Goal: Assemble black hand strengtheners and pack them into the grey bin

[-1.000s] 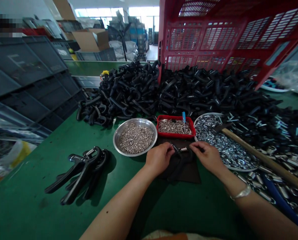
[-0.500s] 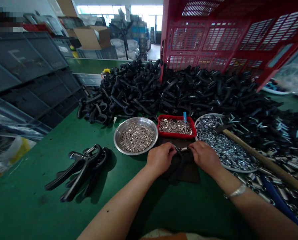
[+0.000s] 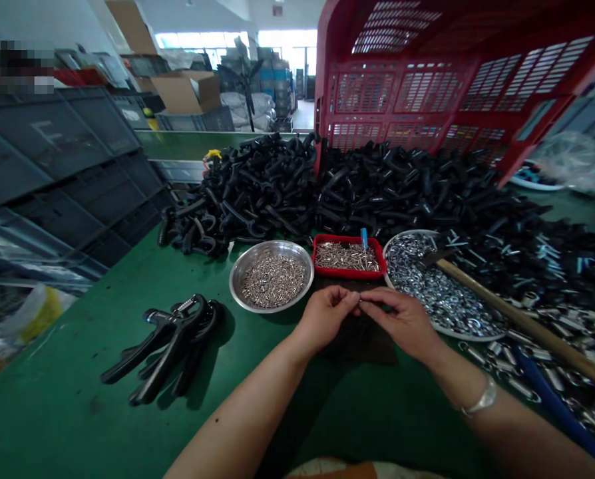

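Note:
My left hand (image 3: pixel 329 314) and my right hand (image 3: pixel 402 320) meet fingertip to fingertip over a dark pad (image 3: pixel 377 347). Both are pinched closed around something small and dark that their fingers mostly hide. Just beyond them stands a red tray (image 3: pixel 347 273) of small metal pins, with a blue-handled tool (image 3: pixel 364 238) upright in it. A steel bowl (image 3: pixel 235 283) of tiny metal parts is left of the tray. To the right, a round white-rimmed dish (image 3: pixel 444 332) holds shiny metal pieces. Assembled black hand grips (image 3: pixel 165 339) with springs lie on the left.
Black handles (image 3: pixel 272 186) are heaped along the back, before a red crate (image 3: pixel 407 86). A wooden-handled hammer (image 3: pixel 517 316) crosses the right dish. Loose springs (image 3: pixel 517 386) and a blue handle (image 3: pixel 557 412) lie at the right. Grey bins (image 3: pixel 42 140) stand at the left.
My hands have come together, fingertips now touching. The spring and black piece seen between them before are now hidden or out of sight. The camera view has shifted slightly.

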Tool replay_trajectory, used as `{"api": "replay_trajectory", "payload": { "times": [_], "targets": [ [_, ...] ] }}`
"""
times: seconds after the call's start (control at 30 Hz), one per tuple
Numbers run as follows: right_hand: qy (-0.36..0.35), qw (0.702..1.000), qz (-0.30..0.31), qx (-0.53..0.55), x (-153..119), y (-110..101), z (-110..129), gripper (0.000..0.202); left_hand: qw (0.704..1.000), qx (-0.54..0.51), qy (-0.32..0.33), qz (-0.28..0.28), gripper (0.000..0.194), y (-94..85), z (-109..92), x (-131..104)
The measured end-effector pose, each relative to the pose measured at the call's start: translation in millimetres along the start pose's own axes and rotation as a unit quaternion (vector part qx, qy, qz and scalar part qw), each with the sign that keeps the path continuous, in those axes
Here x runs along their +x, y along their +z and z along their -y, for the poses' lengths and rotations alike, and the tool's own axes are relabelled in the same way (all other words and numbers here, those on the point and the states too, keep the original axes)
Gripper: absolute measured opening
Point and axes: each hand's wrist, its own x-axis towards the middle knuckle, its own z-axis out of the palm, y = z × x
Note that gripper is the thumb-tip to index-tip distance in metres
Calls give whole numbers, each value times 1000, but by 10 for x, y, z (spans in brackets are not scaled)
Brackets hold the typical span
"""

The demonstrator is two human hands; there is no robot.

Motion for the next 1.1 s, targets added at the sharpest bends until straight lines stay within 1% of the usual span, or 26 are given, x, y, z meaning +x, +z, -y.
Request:
{"api": "replay_trajectory", "payload": {
  "times": [0.07,0.17,0.27,0.37,0.47,0.57,0.6,0.67,0.73,0.8,0.87,0.93,1.0,1.1],
  "targets": [
    [27,995,-22,98,-34,136,74,17,995,-85,-46,9,32,24,-31,-22],
    [52,983,-58,166,-40,244,76,13,987,-136,-81,1,36,42,-76,-48],
    [22,980,-99,171,-34,259,57,9,986,-150,-71,0,38,65,-98,-57],
    [-12,981,-120,153,-45,275,85,6,988,-148,-48,-22,38,115,-83,-65],
    [-19,982,-116,150,-70,287,119,8,990,-137,-19,-39,36,161,-50,-72],
    [-1,988,-98,122,-89,207,89,10,992,-120,9,-37,29,129,-26,-51],
    [3,993,-83,84,-90,156,61,11,994,-102,17,-44,25,95,-21,-36],
    [4,999,-31,-37,-84,47,-12,12,997,-33,32,-68,19,4,-8,1],
    [9,984,37,-176,-71,-35,-82,14,992,72,49,-90,15,-88,10,32],
    [17,959,84,-270,-58,-59,-128,15,975,188,65,-96,13,-151,31,47],
    [16,945,96,-313,-46,-35,-146,16,950,287,71,-98,15,-175,47,43],
    [8,939,98,-331,-34,10,-148,16,929,352,59,-100,18,-174,55,28],
    [2,934,100,-343,-23,49,-146,18,914,390,43,-101,20,-162,56,14],
    [-4,927,106,-360,-15,82,-146,20,894,436,37,-94,14,-147,61,4]
  ]
}}
